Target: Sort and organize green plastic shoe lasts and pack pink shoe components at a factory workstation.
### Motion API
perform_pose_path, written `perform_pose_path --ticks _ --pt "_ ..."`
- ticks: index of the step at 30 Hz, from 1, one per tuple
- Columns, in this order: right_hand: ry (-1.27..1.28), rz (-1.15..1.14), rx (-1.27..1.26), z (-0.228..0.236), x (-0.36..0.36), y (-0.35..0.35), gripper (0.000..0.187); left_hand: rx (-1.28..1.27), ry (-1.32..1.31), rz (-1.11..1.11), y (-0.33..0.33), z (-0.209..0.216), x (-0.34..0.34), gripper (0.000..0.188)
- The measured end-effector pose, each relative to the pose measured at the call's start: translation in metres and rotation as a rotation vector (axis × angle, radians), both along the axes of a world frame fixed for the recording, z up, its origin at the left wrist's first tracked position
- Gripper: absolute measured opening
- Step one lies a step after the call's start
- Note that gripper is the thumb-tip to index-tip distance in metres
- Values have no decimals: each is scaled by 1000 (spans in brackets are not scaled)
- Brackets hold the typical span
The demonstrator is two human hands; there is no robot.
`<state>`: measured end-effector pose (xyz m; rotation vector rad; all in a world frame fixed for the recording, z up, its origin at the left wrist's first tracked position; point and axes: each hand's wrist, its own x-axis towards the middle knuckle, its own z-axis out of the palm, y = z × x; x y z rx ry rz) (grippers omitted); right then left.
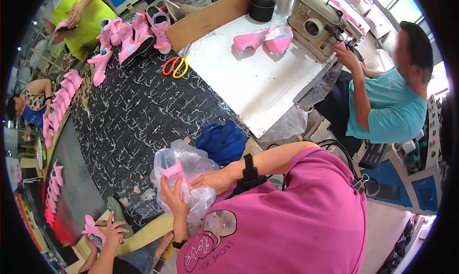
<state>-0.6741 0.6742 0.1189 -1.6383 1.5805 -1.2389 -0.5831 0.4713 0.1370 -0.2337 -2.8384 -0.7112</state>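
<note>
A clear plastic bag (198, 158) lies bunched at the near edge of the dark work table. A folded pink piece (173, 170) shows at the bag, its full shape covered by the plastic. My left hand (175, 197) grips the bag's near left side, thumb and fingers up beside the pink piece. From the right, my right hand (213, 181) is closed on the crumpled plastic, its fingertips partly hidden. Just beyond the bag rests a bunched dark blue cloth (221, 141).
White thread scraps litter the black table cover (143, 111). Scissors (175, 67) with red and yellow handles lie by the white table (229, 78). Pink shoe uppers (126, 40) stand at the back. A co-worker in teal (387, 102) sits at a sewing machine (315, 25); another's hands (114, 231) are near left.
</note>
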Motion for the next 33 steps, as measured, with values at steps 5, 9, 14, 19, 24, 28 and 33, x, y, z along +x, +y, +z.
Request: perform_pose_path --ticks 5,9,14,19,24,28,33 --pt "-146 8 122 -2 -3 -2 50 7 54 -4 -1 -2 -6 42" --pt "-37 -78 98 8 8 -1 49 45 62 -13 -5 -10 0 44" --pt "-77 -190 156 11 19 2 48 136 100 -93 -13 -16 -8 45" --pt "-116 -134 147 7 15 -7 49 109 94 -96 -22 -22 -13 54" --pt "-235 -166 241 4 18 -8 55 151 131 -145 -30 -29 -12 61" --pt "-241 -128 198 2 16 -7 57 116 124 -110 -27 -29 -10 59" --pt "-296 -161 221 -1 16 -7 55 144 130 -87 -29 -35 -10 52"
